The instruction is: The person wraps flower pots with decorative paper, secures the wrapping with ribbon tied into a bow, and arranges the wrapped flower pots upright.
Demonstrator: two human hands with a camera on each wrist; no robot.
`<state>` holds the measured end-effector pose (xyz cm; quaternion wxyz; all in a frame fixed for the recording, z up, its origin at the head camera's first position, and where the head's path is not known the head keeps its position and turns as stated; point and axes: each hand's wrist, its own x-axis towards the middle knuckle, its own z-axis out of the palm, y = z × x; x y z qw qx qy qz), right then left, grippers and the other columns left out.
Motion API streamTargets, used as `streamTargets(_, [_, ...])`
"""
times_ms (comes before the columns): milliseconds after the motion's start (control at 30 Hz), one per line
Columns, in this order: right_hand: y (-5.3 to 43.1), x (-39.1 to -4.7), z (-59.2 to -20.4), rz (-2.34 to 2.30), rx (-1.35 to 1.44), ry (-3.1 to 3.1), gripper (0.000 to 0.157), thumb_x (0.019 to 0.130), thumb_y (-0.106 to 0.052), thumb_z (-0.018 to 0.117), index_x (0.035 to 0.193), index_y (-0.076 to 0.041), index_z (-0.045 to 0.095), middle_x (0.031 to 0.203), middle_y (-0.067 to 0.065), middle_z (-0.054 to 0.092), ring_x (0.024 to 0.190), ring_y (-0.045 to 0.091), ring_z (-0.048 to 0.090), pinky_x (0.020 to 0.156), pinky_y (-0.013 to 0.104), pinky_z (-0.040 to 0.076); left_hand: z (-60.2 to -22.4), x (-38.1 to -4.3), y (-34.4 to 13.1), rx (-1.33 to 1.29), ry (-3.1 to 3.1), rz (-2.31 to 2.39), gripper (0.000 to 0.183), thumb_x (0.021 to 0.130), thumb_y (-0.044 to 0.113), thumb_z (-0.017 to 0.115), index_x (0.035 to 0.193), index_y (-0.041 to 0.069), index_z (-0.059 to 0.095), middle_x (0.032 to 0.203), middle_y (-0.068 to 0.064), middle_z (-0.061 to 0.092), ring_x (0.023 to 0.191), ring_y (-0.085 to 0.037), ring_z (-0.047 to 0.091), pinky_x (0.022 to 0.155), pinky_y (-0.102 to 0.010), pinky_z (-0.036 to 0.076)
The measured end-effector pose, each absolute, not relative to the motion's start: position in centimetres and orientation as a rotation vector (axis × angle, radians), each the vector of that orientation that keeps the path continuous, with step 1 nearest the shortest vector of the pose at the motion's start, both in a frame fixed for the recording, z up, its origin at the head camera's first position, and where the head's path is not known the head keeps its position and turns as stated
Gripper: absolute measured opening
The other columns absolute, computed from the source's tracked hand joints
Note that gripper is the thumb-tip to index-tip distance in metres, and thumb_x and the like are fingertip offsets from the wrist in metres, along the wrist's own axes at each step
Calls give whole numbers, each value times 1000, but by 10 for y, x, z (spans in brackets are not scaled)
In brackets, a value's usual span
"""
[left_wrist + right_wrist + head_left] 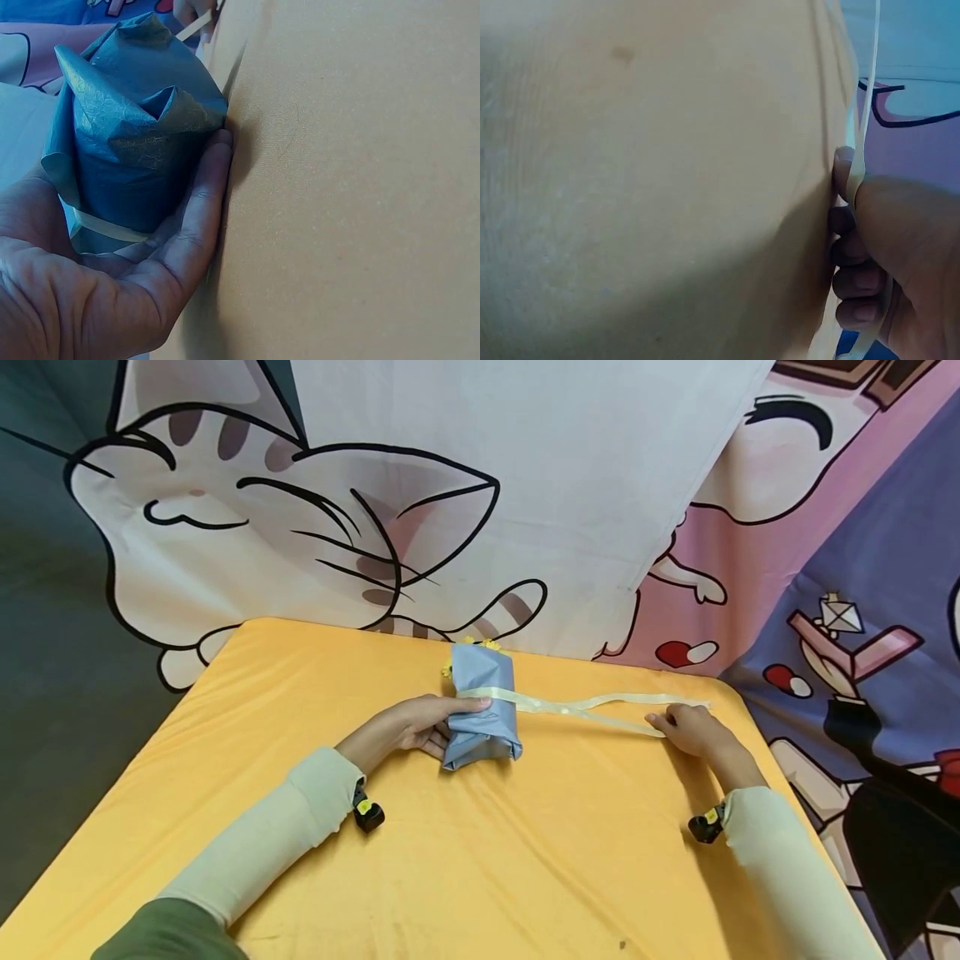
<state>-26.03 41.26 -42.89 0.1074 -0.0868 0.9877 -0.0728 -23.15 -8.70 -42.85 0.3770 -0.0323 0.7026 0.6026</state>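
A small bouquet wrapped in blue paper (483,668) lies at the far middle of the table, its yellow flowers (491,645) peeking out at the far end. My left hand (420,722) grips it from the left, thumb over the pale yellow ribbon (551,706) around the wrap and fingers beneath. In the left wrist view the folded paper end (150,127) faces the camera. Stretched out to the right, one ribbon tail runs into my right hand (693,729), which pinches it between thumb and curled fingers. The other tail extends just beyond that hand.
A yellow cloth (517,852) with soft wrinkles covers the table. Behind it hangs a printed curtain (570,527) with a cartoon cat, and more printed fabric (847,627) borders the right edge. Dark floor (60,735) shows at the left.
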Motion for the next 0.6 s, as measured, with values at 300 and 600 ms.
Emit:
streamTargets(300, [410, -264, -421, -78, -105, 2929, 54, 121, -45, 46, 102, 2, 66, 106, 34, 70, 101, 55, 61, 88, 64, 49, -429, -232, -86, -98, 1800, 1537, 79, 97, 70, 78, 136, 2, 66, 108, -14, 74, 93, -26, 78, 84, -42, 71])
streamTargets(600, [386, -284, -408, -308, 429, 2864, 83, 115, -62, 38, 133, 13, 66, 142, 47, 59, 125, 63, 64, 96, 69, 59, -430, -232, -86, -95, 1811, 1534, 77, 96, 70, 79, 132, 3, 68, 103, -12, 74, 90, -26, 78, 83, -42, 71])
